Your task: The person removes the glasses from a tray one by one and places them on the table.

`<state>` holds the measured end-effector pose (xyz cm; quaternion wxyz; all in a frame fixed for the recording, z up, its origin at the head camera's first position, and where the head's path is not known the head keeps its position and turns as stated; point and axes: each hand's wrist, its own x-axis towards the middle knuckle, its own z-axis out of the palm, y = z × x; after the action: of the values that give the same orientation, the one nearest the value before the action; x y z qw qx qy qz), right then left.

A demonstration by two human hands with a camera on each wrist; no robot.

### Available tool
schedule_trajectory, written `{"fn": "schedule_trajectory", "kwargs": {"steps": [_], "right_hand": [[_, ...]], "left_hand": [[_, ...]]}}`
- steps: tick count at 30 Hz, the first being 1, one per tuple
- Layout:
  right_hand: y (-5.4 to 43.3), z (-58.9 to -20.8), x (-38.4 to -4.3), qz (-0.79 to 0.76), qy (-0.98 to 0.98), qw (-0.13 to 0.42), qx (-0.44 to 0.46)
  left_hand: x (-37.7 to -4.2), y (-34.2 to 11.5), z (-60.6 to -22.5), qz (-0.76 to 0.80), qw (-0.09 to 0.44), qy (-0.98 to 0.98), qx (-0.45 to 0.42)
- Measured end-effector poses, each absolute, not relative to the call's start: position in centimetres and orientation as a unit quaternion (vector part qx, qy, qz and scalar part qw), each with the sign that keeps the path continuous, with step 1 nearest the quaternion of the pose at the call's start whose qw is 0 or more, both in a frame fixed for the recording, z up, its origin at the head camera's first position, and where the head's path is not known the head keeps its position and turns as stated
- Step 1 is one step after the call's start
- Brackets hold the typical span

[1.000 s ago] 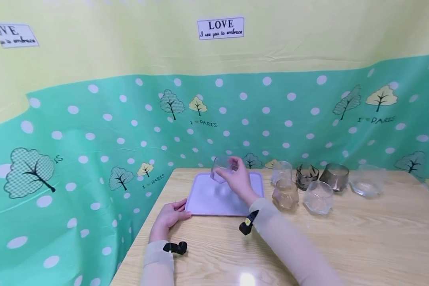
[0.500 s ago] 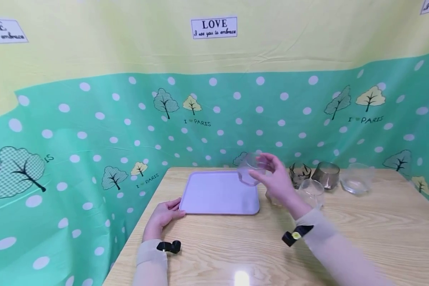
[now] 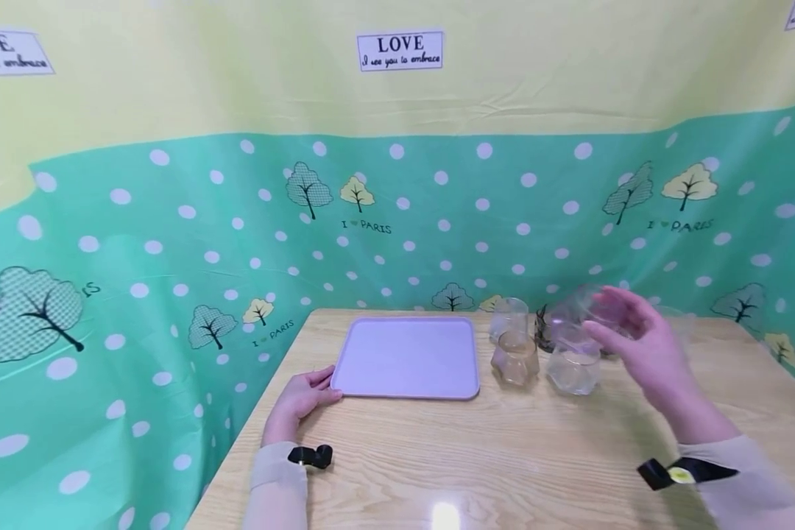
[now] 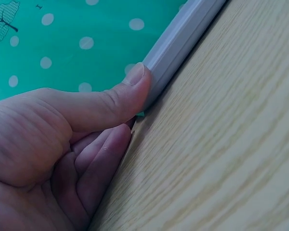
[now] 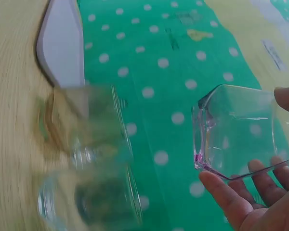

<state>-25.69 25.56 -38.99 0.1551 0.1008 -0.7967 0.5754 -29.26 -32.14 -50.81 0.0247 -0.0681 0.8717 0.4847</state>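
My right hand grips a clear faceted drinking glass with a faint pink tint at its base. It holds this glass up over the group of glasses, thumb on one side and fingers on the other. In the head view the held glass is blurred and overlaps the glasses behind it. At the left, my left hand holds the near left corner of a lilac tray on the table. The left wrist view shows the thumb against the tray's edge, with the other fingers partly hidden.
Right of the tray stand an amber glass, a clear glass behind it and another clear glass. Darker glasses and a wide clear one are partly covered by the right hand. A patterned curtain hangs behind the wooden table.
My right hand has carried the glass from above the tray rightward, past the amber glass, to above the other glasses. The left hand stays at the tray's corner. The view shifted slightly.
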Motion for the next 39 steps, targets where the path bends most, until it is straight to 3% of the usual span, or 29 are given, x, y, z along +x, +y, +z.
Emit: {"fn": "schedule_trajectory", "kwargs": {"steps": [7,14,25,39], "right_hand": [[31.2,-40.5,-24.7,0.549,-0.819,0.153,0.07],[34.1,-43.9,-25.6,0.473,-0.874,0.103,0.048],[35.2,-47.6,-26.5,0.499,-0.864,0.071,0.022],[35.0,-47.6,-26.6,0.486,-0.872,0.056,0.006]], "left_hand": [[-29.5,-32.6,-50.6,0.478,0.027,0.875,-0.069],[-29.5,-32.7,-50.5,0.49,0.032,0.868,-0.077],[-29.1,-32.7,-50.4,0.489,0.033,0.869,-0.074],[-29.0,-32.8,-50.4,0.507,0.036,0.858,-0.069]]}}
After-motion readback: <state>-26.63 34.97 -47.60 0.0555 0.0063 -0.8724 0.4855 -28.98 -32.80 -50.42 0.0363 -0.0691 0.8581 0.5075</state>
